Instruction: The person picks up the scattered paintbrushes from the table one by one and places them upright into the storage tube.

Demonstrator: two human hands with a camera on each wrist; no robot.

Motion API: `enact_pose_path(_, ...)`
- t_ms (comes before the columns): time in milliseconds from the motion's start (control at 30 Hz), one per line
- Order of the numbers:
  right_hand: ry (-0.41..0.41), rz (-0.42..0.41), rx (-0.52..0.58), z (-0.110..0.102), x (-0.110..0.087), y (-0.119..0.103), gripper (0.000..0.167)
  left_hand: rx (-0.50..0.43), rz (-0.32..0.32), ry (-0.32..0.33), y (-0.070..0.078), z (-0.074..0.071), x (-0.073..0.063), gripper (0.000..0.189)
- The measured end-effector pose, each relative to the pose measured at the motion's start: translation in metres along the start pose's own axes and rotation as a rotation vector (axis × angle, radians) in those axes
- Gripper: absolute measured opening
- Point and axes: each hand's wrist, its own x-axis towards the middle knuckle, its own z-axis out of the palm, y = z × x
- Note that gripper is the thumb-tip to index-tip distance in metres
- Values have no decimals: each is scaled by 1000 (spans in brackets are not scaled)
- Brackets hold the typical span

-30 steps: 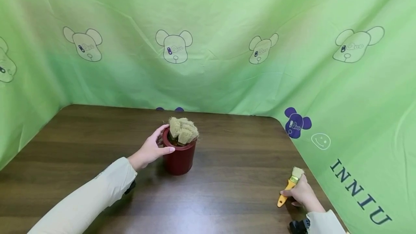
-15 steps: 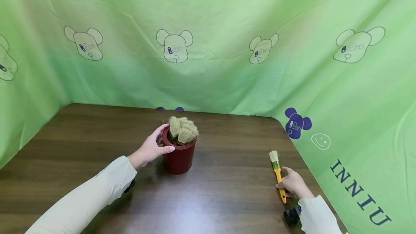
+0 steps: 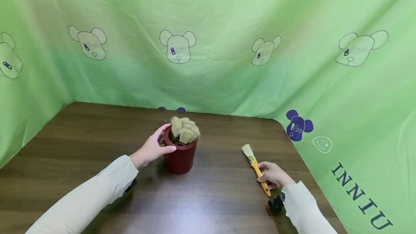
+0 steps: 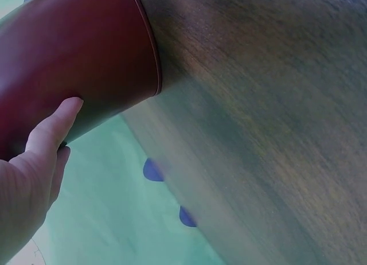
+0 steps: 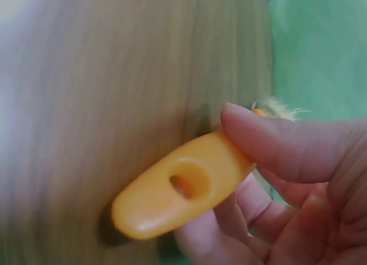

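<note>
A dark red round holder (image 3: 180, 160) stands upright on the wooden table, with several pale-bristled paintbrushes (image 3: 186, 130) in it, bristles up. My left hand (image 3: 151, 150) grips the holder's left side near the rim, thumb in front and fingers behind. In the left wrist view, its fingers (image 4: 54, 127) lie against the smooth red wall (image 4: 74, 53). To the right, my right hand (image 3: 274, 175) pinches a paintbrush (image 3: 256, 169) by its orange handle, bristles pointing up and left. The handle's end with its hole (image 5: 155, 213) shows close up in the right wrist view; the bristles are mostly hidden there.
A green curtain (image 3: 211, 86) with bear drawings hangs behind and along both sides of the table (image 3: 97, 133). Bare tabletop lies between the holder and the brush in my right hand. Each wrist carries a small black device (image 3: 276, 203).
My right hand has carried the paintbrush leftward and slightly away from me, and the bristles have swung from upper right to upper left. The left hand and the holder keep their place.
</note>
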Motion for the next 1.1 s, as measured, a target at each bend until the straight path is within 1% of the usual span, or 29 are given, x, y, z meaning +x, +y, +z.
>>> enact_pose_path(100, 10, -42, 71, 10, 1, -10, 46, 0, -8, -1, 0, 1, 0, 81)
enact_pose_path(233, 33, -105, 203, 22, 2, -27, 48, -2, -18, 1, 0, -1, -2, 81)
enact_pose_path(333, 48, -152, 295, 27, 3, -42, 47, -6, -18, -2, 0, -1, -2, 81)
enact_pose_path(433, 80, -220, 392, 32, 1, -56, 44, -11, -28, -10, 0, -1, -1, 82)
enact_pose_path(567, 145, -310, 490, 39, -2, -73, 43, -21, -28, -19, 3, 0, 0, 81)
enact_pose_path(733, 187, -372, 556, 49, -5, -96, 42, -26, -28, -29, 4, 0, -1, 81)
enact_pose_path(833, 174, -404, 574, 55, -8, -110, 42, -27, -29, -33, 3, -1, -2, 81)
enact_pose_path(967, 135, -456, 579, 61, -14, -129, 39, -20, -33, -28, 3, -1, -2, 81)
enact_pose_path(1100, 137, -517, 586, 68, -20, -151, 36, -11, -39, -34, 5, 0, -1, 81)
